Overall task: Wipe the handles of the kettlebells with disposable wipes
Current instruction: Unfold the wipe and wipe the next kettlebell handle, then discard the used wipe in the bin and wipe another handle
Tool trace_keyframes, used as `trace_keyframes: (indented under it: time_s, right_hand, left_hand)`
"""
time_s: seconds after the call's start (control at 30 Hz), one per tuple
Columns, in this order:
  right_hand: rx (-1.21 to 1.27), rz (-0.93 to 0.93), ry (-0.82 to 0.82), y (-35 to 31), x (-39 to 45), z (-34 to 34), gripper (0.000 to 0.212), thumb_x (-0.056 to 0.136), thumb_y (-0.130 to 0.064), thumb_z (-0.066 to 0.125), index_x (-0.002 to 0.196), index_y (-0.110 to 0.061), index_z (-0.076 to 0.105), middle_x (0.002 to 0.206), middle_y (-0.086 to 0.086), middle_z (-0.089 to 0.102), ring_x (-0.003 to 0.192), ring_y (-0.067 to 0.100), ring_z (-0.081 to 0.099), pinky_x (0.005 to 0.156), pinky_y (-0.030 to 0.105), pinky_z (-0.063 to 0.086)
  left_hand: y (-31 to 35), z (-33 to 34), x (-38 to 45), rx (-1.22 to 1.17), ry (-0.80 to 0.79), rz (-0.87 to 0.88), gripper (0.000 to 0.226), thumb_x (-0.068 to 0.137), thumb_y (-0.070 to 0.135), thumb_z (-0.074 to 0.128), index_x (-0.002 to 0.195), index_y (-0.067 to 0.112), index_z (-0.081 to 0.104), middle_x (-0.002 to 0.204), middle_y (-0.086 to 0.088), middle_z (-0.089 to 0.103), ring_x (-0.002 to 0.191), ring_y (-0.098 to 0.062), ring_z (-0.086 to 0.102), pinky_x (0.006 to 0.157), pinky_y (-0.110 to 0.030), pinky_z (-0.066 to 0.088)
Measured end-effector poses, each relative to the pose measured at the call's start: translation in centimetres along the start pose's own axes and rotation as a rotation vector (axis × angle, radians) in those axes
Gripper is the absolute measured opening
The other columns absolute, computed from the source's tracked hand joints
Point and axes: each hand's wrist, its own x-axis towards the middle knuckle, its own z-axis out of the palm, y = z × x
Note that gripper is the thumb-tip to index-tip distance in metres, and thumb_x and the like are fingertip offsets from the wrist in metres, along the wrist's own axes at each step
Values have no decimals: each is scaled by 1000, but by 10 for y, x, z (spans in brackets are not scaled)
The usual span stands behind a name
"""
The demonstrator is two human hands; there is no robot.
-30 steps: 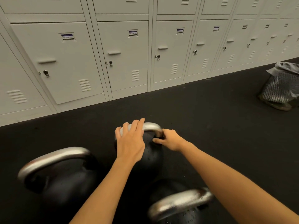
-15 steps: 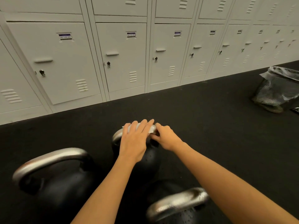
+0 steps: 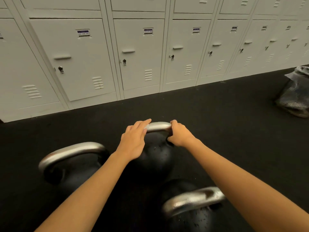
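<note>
**A:** Where are the hands?

**B:** Both are on the far kettlebell [image 3: 155, 153]. The left hand [image 3: 133, 141] lies across the left end of its silver handle [image 3: 158, 126], fingers [image 3: 142, 125] straight and pressed flat over the bar, not curled round it. The right hand [image 3: 179, 134] is at the handle's right end, its fingers wrapped down round the bar where it bends toward the black body.

**A:** And the wipe?

**B:** I cannot make it out. If it is there, it is under the left fingers; only a pale edge shows at their tips, too blurred to tell from the metal's shine.

**A:** What lies around the fingers?

**B:** Between the two sets of fingers a short bare stretch of handle shows. Nearer the person than the left fingers, and off to their left, stands a larger kettlebell [image 3: 71, 164] with a broad handle. Nearer than the right fingers, under the right forearm, is a third kettlebell [image 3: 194, 203], its handle mottled. All three sit on the dark floor [image 3: 217, 123].

**A:** Beyond the fingers?

**B:** Open floor, then a row of pale lockers [image 3: 138, 52]. Well off to the right of the right fingers sits a mesh bin [image 3: 295, 96] with a liner.
</note>
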Motion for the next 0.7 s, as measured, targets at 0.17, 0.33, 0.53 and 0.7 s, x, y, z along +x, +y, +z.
trace_keyframes:
  time_s: [0.17,0.33,0.53,0.7]
  right_hand:
    - [218,-235,226,-52,-47,-14,71,80,2,61,144,-14,36,144,7,43,132,24,43,109,34,35]
    - [700,-391,269,-97,-100,-20,56,79,14,52,124,-19,59,127,-8,59,123,4,50,101,18,38]
    - [876,-334,98,-110,-148,2,52,85,-7,65,130,-29,52,134,-11,53,128,6,47,105,26,41]
    - [1019,-144,-140,-128,-182,33,69,78,-39,77,139,-28,47,129,-6,60,113,12,62,99,37,52]
  left_hand:
    - [-1,-19,-30,-290,83,-1,39,104,16,33,141,20,47,143,3,47,131,-11,40,103,-17,26]
    - [0,-46,-63,-486,67,-125,33,105,29,32,126,26,57,120,-2,64,110,-20,60,96,-43,48]
    - [23,-87,-128,-991,210,-450,21,102,19,43,98,24,63,101,-4,71,96,-22,68,85,-47,56]
    - [30,-112,-190,-1164,307,-545,19,98,12,52,94,17,69,92,-8,76,88,-26,72,81,-48,58]
